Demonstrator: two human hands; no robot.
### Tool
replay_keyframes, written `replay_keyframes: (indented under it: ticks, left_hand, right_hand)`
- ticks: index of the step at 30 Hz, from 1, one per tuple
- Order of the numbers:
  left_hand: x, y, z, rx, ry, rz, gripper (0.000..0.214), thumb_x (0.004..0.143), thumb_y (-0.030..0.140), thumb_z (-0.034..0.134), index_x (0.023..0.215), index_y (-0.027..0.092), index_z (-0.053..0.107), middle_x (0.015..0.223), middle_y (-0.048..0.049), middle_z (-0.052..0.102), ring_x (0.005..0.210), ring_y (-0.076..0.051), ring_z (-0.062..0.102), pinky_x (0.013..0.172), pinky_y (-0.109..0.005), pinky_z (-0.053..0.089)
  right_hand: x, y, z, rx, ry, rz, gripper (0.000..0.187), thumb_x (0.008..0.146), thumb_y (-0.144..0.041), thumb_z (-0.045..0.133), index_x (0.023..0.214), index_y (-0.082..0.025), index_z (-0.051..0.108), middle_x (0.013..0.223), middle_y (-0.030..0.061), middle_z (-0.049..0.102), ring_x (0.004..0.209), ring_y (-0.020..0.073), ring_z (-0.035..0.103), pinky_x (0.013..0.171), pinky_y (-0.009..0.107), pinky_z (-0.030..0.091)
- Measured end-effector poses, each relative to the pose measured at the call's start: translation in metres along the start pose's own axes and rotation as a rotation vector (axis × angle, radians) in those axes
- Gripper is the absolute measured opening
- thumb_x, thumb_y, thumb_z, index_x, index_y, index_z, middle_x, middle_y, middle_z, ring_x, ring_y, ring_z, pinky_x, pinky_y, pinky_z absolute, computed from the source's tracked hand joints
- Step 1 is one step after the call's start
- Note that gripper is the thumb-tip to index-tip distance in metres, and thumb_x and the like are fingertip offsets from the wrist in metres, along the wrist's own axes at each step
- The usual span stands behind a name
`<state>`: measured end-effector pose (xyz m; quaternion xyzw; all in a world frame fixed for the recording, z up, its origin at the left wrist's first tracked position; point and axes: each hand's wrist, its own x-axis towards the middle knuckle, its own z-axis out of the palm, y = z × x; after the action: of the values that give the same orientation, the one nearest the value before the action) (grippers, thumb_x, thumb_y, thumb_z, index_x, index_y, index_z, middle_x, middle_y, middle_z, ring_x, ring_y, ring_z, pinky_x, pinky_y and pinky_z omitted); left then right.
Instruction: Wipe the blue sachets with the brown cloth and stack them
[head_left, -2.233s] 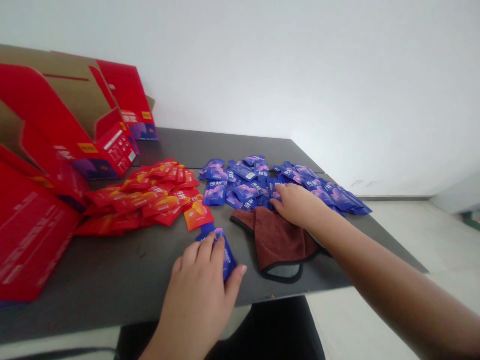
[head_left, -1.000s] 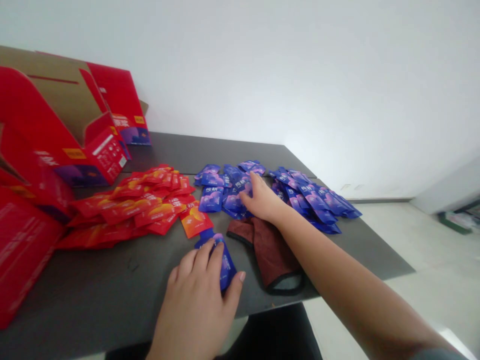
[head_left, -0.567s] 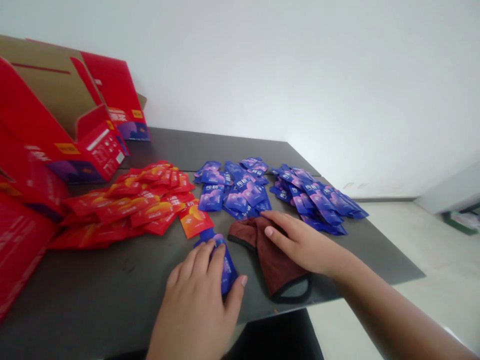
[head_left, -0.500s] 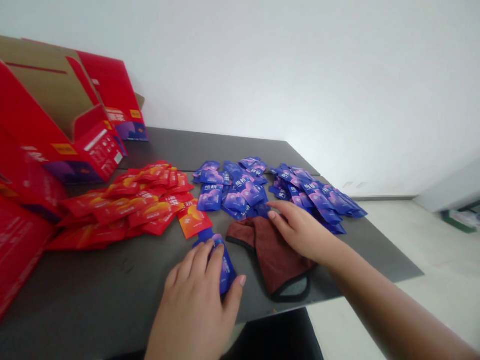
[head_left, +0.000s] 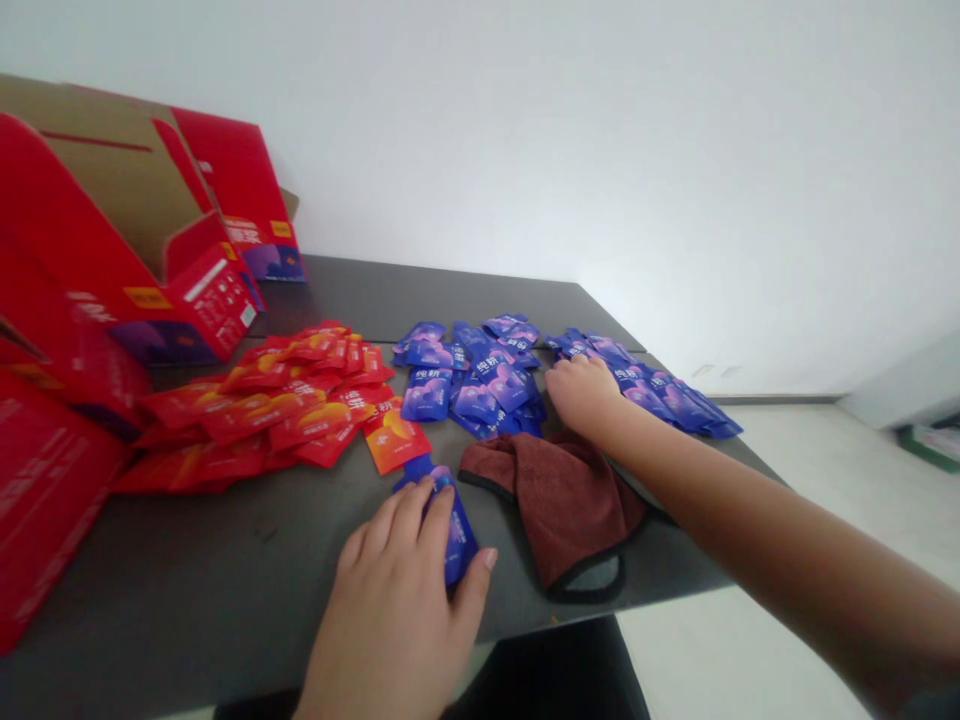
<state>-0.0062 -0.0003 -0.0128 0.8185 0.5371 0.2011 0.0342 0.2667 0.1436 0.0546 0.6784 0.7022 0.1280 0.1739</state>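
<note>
My left hand (head_left: 405, 580) lies over a blue-purple sachet (head_left: 459, 540) at the table's front, fingers stretched forward and thumb apart by its right edge. Under its fingertips the sachet is partly covered. An orange-red sachet (head_left: 394, 436) lies just beyond. Farther right, my right hand (head_left: 583, 395) is curled at the left side of a pile of blue sachets (head_left: 675, 395). Its fingertips are hidden, so what they grip cannot be seen. Another blue heap (head_left: 495, 380) lies left of that hand. Below the right wrist is a crumpled brown cloth item (head_left: 559, 510) with black edging and a loop.
A spread heap of red-orange sachets (head_left: 277, 410) covers the left part of the dark table (head_left: 225, 580). Open red cardboard boxes (head_left: 97, 240) stand at the left and back left. A white wall (head_left: 570, 130) rises behind the table. Pale floor lies to the right.
My right hand has moved away from me, from above the brown cloth to the right blue pile, and its fingers have curled in. The left hand stays on its sachet.
</note>
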Motion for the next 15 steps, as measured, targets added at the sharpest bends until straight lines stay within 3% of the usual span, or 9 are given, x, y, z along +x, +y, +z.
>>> replay_keyframes:
  ticks: [10,13,15]
  left_hand:
    - [-0.002,0.0,-0.001,0.008,0.005,0.002,0.056,0.104,0.048,0.054,0.149,0.015,0.065,0.158,-0.0153,0.063,0.141,-0.039,0.061,0.109,-0.061,0.053]
    - [-0.002,-0.001,-0.001,0.01,0.014,0.009,0.056,0.104,0.047,0.055,0.149,0.015,0.065,0.159,-0.0157,0.063,0.141,-0.04,0.062,0.11,-0.061,0.053]
    - [-0.002,-0.002,-0.001,0.0,0.011,0.049,0.057,0.104,0.048,0.056,0.15,0.014,0.063,0.159,-0.0161,0.063,0.141,-0.04,0.063,0.11,-0.061,0.052]
  right_hand:
    - [0.004,0.001,0.0,0.093,0.053,0.035,0.032,0.107,-0.035,0.069,0.132,-0.015,0.07,0.137,0.0142,0.07,0.129,0.0314,0.067,0.111,0.056,0.054]
    - [-0.017,-0.002,-0.013,0.225,0.057,-0.052,0.029,0.112,-0.022,0.052,0.133,-0.012,0.07,0.131,0.0185,0.074,0.126,0.0308,0.07,0.111,0.046,0.052]
    - [-0.046,-0.006,-0.021,0.327,0.046,-0.131,0.037,0.116,-0.028,0.043,0.141,-0.016,0.068,0.135,0.0167,0.075,0.125,0.0278,0.072,0.109,0.038,0.052]
